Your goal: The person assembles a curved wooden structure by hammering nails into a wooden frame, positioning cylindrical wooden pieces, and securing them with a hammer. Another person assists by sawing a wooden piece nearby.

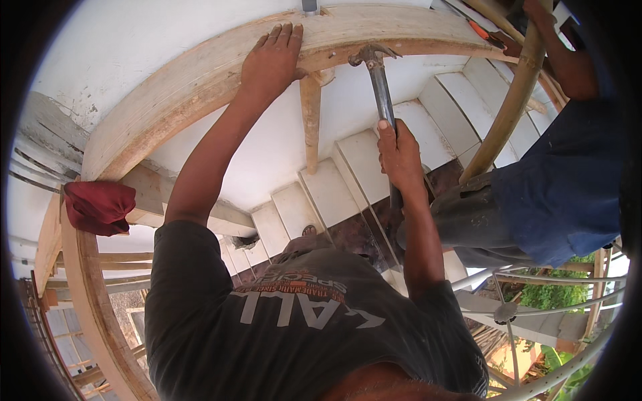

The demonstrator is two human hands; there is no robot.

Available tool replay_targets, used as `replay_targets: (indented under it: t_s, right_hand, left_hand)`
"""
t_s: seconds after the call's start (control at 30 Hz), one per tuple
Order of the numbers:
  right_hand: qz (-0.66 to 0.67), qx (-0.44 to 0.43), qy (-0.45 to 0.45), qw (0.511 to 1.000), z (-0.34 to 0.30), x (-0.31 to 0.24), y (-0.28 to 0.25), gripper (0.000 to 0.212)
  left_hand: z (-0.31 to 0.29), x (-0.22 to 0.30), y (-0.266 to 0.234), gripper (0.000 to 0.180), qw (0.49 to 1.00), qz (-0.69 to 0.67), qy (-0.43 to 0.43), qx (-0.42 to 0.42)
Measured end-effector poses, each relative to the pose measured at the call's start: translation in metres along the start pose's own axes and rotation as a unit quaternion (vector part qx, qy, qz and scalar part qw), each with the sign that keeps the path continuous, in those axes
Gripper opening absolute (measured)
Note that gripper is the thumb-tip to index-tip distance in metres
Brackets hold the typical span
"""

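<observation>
My left hand (273,63) lies flat on the face of a wide pale wooden board (200,67), fingers stretched out near its upper edge. In my right hand (400,155) is a claw hammer (382,87), gripped by its dark metal handle and held upright. Its head is close to the board's lower edge, to the right of my left hand; whether it touches the wood I cannot tell. A small nail-like bit (332,55) shows on that edge between my left hand and the hammer head. Below the board stands a short wooden post (310,123).
At right, a person in a blue shirt (562,180) stands by a thick bamboo pole (515,100), one hand near its top. An orange-handled tool (479,29) is at the board's right end. Pale stair steps (331,190) run below. A dark red cloth (99,207) hangs on the left timber frame (90,281).
</observation>
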State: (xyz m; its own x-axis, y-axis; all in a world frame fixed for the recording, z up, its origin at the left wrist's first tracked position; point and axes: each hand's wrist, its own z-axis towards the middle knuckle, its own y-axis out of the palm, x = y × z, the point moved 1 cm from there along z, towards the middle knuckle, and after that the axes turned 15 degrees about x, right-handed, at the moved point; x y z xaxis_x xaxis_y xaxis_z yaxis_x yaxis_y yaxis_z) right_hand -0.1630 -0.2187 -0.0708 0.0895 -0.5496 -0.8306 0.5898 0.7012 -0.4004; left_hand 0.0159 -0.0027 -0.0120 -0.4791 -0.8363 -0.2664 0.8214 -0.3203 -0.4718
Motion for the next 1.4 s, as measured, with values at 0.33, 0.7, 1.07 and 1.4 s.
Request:
replay_targets:
  t_s: [0.33, 0.7, 1.07, 1.4]
  right_hand:
    - [0.573, 0.270, -0.365, 0.682, 0.025, -0.041, -0.051, 0.061]
    - [0.471, 0.182, -0.307, 0.806, 0.016, -0.091, -0.100, 0.076]
    - [0.173, 0.098, 0.024, 0.980, -0.020, 0.002, -0.019, 0.056]
    - [-0.151, 0.005, -0.009, 0.989, -0.013, 0.033, 0.042, 0.037]
  left_hand:
    - [-0.011, 0.002, 0.003, 0.093, 1.000, -0.005, -0.004, -0.022]
    - [-0.009, 0.002, 0.000, 0.093, 1.000, 0.002, -0.001, -0.018]
    - [-0.003, 0.003, -0.005, 0.092, 0.998, 0.020, -0.003, -0.067]
    - [-0.009, 0.003, -0.002, 0.093, 0.999, 0.010, -0.009, -0.032]
